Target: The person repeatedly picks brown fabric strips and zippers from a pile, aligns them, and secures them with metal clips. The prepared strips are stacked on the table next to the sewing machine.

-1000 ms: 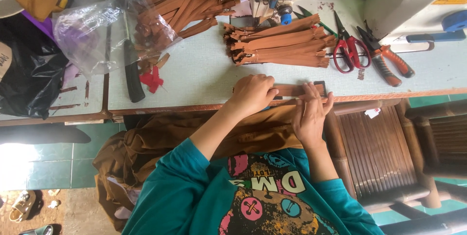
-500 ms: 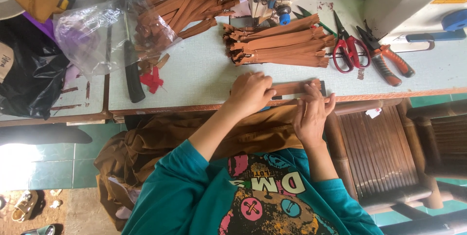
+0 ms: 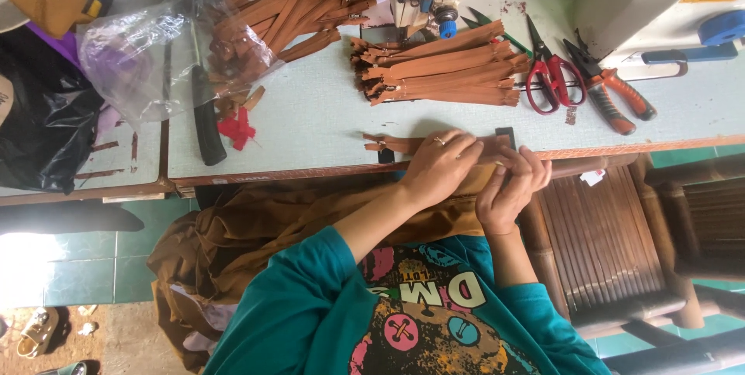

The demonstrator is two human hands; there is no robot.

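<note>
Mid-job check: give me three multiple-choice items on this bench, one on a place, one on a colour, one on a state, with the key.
1. Where do the red-handled scissors lie?
A. Right of the zipper stack
B. Inside the plastic bag
C. On the floor

2. What colour are the stacked zippers?
A. Blue
B. Brown
C. White

3. How is the single zipper at the table edge held?
A. Lying untouched
B. Both hands on it
C. Hanging from the machine

Key: 1 A, the scissors sit between the stack and the pliers. 2 B, the pile matches the brown fabric in the lap. 3 B, the left hand and right hand grip it together.
</note>
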